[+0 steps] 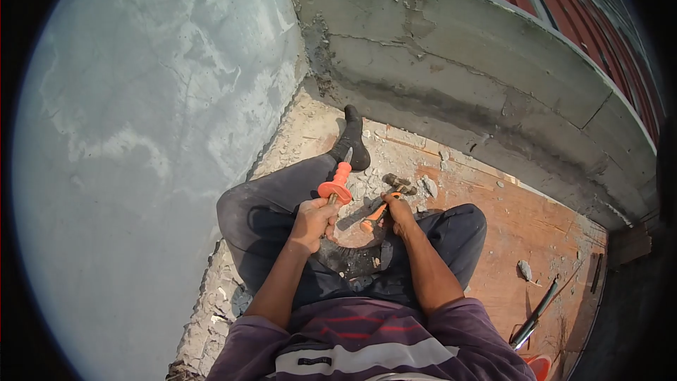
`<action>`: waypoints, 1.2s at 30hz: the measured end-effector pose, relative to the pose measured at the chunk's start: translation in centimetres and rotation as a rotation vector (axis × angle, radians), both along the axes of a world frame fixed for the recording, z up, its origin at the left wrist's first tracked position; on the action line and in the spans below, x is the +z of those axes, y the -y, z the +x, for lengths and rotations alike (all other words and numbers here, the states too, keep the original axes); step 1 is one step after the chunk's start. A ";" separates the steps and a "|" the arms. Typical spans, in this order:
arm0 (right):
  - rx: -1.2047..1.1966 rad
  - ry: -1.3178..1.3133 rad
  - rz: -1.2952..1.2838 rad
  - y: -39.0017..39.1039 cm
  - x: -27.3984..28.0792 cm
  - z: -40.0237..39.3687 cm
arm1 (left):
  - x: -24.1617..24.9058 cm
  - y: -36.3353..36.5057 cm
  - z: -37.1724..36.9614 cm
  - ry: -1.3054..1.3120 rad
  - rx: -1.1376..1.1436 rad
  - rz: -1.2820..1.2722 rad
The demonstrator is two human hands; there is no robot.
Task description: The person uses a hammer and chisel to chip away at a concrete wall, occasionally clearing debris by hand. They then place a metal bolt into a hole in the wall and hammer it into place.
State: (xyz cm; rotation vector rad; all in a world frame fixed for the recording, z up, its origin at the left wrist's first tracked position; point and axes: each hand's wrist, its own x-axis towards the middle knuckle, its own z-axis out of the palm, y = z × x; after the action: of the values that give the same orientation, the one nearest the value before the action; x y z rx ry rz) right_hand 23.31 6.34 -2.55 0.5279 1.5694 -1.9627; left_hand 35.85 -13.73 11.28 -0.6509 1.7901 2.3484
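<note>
My left hand (317, 221) is closed around the metal end of a chisel, just below its round orange hand guard (336, 190). The chisel's bare tip points away from me, near the black-socked foot (352, 141). In my right hand (400, 213) is a hammer (371, 221) with an orange and black handle. Its dusty head (399, 183) points forward, and the handle's butt angles back toward my left hand. Both tools are above my lap, between my bent knees, apart from each other.
A grey plastered wall (141, 169) rises close on the left, and a low concrete wall (458, 77) curves across the front. Rubble lies over the wooden boards (522, 233). To the right rest a dark bar-like tool (537, 314) and part of a red container (539, 367).
</note>
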 end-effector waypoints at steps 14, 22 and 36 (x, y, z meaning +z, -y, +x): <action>0.004 -0.026 0.037 0.0 0.2 0.3 | 0.4 -0.6 -1.5 0.015 0.019 0.030; -0.050 -0.016 0.015 -0.2 0.2 0.0 | -1.1 0.7 -2.1 -0.048 0.104 0.151; -0.062 0.020 0.080 0.6 2.9 -0.1 | -5.4 1.5 -4.2 0.145 0.156 0.226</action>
State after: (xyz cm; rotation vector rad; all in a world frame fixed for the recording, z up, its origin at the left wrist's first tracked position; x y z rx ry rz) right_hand 23.22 5.73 0.30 0.6342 1.6420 -1.9405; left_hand 31.61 -15.24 5.86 -0.9286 1.4357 2.4798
